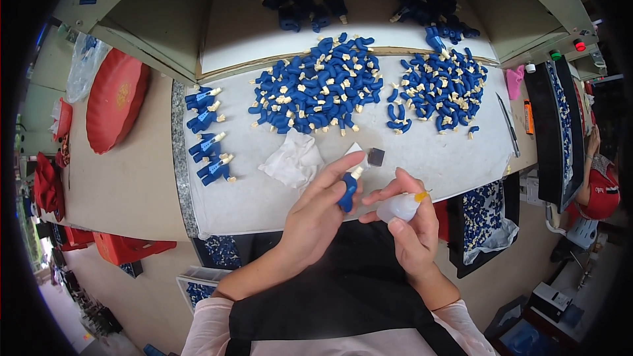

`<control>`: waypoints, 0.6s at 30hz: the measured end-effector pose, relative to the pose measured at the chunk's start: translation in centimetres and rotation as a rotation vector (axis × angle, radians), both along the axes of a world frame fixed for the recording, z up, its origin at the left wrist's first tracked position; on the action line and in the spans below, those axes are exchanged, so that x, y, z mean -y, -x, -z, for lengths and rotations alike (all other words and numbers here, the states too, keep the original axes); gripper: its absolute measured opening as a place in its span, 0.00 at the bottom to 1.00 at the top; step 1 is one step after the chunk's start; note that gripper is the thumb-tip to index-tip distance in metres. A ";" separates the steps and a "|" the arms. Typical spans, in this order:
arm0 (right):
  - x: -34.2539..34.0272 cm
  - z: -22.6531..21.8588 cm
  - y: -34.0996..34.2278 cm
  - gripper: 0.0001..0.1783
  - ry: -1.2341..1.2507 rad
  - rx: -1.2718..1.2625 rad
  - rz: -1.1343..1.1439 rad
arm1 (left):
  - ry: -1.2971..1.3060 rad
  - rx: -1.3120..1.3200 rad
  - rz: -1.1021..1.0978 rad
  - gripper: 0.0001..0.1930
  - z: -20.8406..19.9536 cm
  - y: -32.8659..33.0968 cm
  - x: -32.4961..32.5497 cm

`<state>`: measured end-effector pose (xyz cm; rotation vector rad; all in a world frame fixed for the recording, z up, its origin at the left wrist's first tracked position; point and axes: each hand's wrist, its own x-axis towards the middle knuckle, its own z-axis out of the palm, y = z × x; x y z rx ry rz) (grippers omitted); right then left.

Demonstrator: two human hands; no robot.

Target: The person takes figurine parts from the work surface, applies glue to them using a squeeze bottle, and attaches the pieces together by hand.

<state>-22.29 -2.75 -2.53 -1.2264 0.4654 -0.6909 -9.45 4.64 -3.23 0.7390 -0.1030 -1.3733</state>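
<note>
Above the near edge of the white-covered table, my left hand [315, 214] is closed around a small blue figure part [349, 192] with a cream-coloured tip pointing up. My right hand [417, 240] grips a small translucent squeeze bottle [399, 207], tilted so its yellow nozzle with a thin tip points right, away from the blue part. Just beyond my hands lie a small dark block [376, 157] and a crumpled white cloth [292, 160]. A large heap of blue-and-cream parts [320, 86] spreads behind them, with a second heap [443, 89] to its right.
Several assembled blue pieces [214, 168] line the table's left side. A red scalloped basin [119, 102] stands farther left. Tweezers [508, 124] and an orange marker-like item [528, 117] lie at right. Below the right edge sits a black tray of parts [483, 217]. Another person [600, 181] works far right.
</note>
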 end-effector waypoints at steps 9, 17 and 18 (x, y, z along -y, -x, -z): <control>1.1 -0.2 2.3 0.23 0.160 -0.006 0.126 | 0.153 -0.184 0.072 0.20 0.6 -0.4 -1.1; 1.0 -0.6 1.6 0.24 0.373 0.033 0.383 | 0.154 -0.140 0.084 0.16 0.7 -0.5 -1.7; 0.8 -0.6 1.6 0.25 0.454 0.022 0.382 | 0.156 -0.122 0.082 0.15 0.9 -0.5 -1.8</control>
